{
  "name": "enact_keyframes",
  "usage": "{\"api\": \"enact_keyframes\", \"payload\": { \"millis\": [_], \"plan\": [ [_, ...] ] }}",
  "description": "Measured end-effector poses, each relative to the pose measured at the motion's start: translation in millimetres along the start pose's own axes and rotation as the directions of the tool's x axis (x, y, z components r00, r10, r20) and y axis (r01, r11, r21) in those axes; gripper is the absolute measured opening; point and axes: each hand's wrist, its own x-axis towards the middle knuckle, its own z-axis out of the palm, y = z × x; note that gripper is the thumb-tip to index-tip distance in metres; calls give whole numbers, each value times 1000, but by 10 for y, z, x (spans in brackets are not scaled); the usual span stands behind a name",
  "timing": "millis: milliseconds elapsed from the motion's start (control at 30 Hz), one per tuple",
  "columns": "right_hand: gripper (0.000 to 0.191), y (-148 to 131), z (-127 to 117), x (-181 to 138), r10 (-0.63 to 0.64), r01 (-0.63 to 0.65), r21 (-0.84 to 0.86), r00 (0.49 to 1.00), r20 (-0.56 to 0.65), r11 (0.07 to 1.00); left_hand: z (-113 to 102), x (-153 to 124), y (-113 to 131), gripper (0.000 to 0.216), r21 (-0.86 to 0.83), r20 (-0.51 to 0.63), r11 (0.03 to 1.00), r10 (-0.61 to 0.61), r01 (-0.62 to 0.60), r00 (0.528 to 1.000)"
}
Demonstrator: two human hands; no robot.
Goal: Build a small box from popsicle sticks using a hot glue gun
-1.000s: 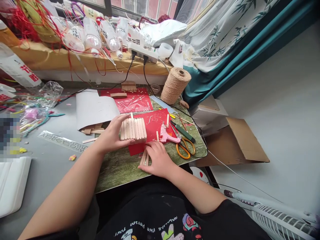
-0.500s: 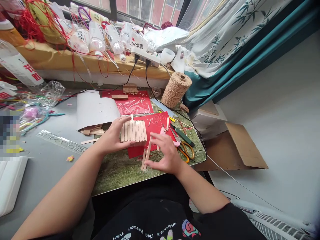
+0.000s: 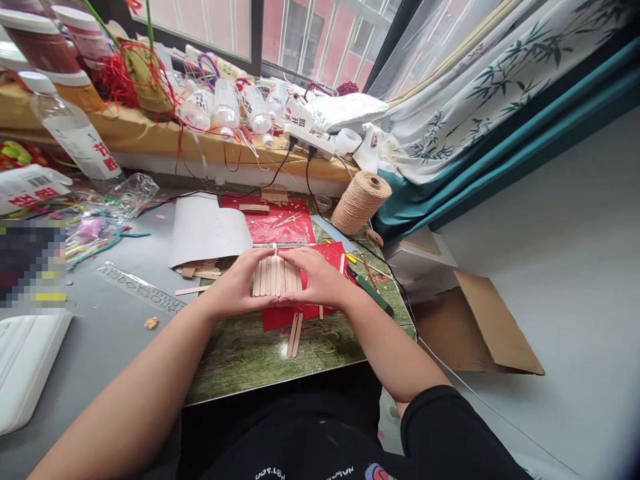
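Note:
A panel of several wooden craft sticks (image 3: 271,276), laid side by side, is held between both hands above the red sheet (image 3: 334,255). My left hand (image 3: 236,285) grips its left side, thumb along the near edge and fingers at the far edge. From the right, my right hand (image 3: 323,279) clasps it the same way, and the fingertips of both hands nearly meet. Part of the panel is hidden by the fingers. Two loose craft sticks (image 3: 294,335) lie side by side on the green wood-patterned mat (image 3: 235,360), just below the hands.
A green utility knife (image 3: 370,292) lies right of my right hand. Beyond stand a twine spool (image 3: 361,203) and a second red sheet (image 3: 280,230). To the left are white paper (image 3: 207,227) over more sticks and a clear stencil ruler (image 3: 140,287). An open cardboard box (image 3: 495,320) stands at right.
My right hand has moved from the loose sticks up and left onto the panel. The two sticks lie on the mat. My left hand keeps its hold. The camera view has shifted.

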Motion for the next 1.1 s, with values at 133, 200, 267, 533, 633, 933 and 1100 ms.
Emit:
{"api": "enact_keyframes", "payload": {
  "millis": [133,200,267,533,633,933,1100],
  "plan": [
    [84,-6,-25,44,-34,35,-44,999,20,998,-14,8,6,95,-7,16,1000,23,-23,1000],
    [82,13,-21,63,-57,58,-55,998,13,997,-20,19,-2,90,-3,20,999,44,-44,999],
    [82,45,-8,72,-70,69,-46,998,1,997,-21,28,-13,85,3,18,998,63,-63,998],
    [83,83,-13,75,-71,71,-18,997,13,997,-14,32,4,76,10,31,997,71,-71,997],
    [82,49,-39,77,-72,73,-32,997,26,997,-26,32,18,69,20,43,996,81,-82,996],
    [73,-23,-78,70,-87,88,-65,996,18,994,-22,28,13,67,33,34,996,83,-84,996],
    [84,29,-43,37,-45,44,10,999,18,999,-47,35,43,62,22,35,995,97,-97,995]
  ]
}}
